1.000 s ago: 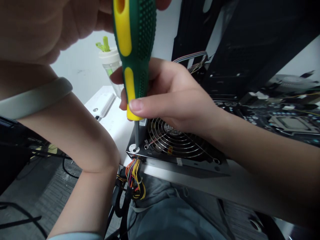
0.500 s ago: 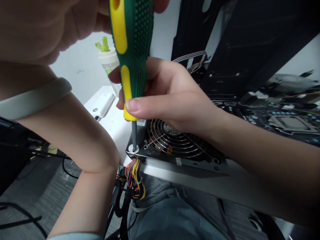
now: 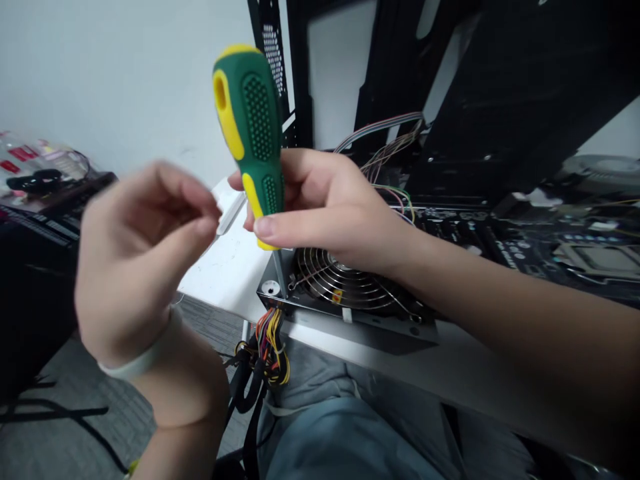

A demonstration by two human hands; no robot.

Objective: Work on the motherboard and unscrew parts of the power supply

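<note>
My right hand [image 3: 340, 207] grips the green and yellow screwdriver [image 3: 263, 127] low on its handle, thumb across the front. The handle leans slightly left. The screwdriver's shaft points down to the near edge of a black power supply [image 3: 395, 333], just right of a white round sticker [image 3: 271, 288] with a dark centre. Left of the screwdriver, my left hand [image 3: 135, 260] is in the air, slightly blurred. Its fingers are curled, with thumb and forefinger tips pinched close together; anything between them is too small to make out.
A wire fan grille [image 3: 350, 280] covers the power supply's top. Bundled coloured cables [image 3: 273, 343] hang off the edge of the white table [image 3: 210, 273]. Behind stands a black computer case [image 3: 470, 100] with loose thin wires; a motherboard [image 3: 520, 247] lies at right.
My left hand has come off the top of the screwdriver and moved down to the left. The screwdriver's tip has shifted from the white sticker to its right, and the handle tilts more.
</note>
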